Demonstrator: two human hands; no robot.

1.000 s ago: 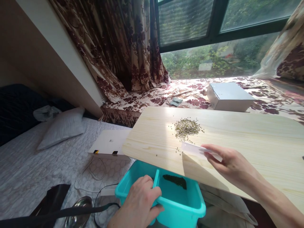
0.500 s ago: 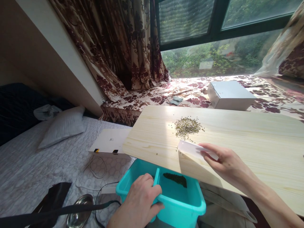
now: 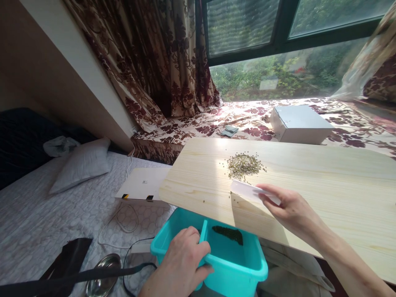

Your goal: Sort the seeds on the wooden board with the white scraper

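A light wooden board [image 3: 324, 181] lies across in front of me. A small heap of green beans [image 3: 243, 163] rests on it, with a few stray beans nearby. My right hand [image 3: 289, 210] is closed on a flat white scraper [image 3: 247, 191], its edge lying just below the heap. Under the board's near edge sits a teal plastic bin [image 3: 241, 268] with a divider and a dark patch of beans [image 3: 229, 235] inside. My left hand [image 3: 182, 264] grips the bin's divider and front rim.
A white box [image 3: 298, 123] stands on the patterned window seat behind the board. A white flat box [image 3: 140, 185] and cables lie on the quilted bed at left, with a pillow [image 3: 82, 163]. A metal bowl [image 3: 103, 274] and black strap are near my left arm.
My right hand has carried the white scraper up and slightly left, closer to the bean heap. The left hand stays on the bin.
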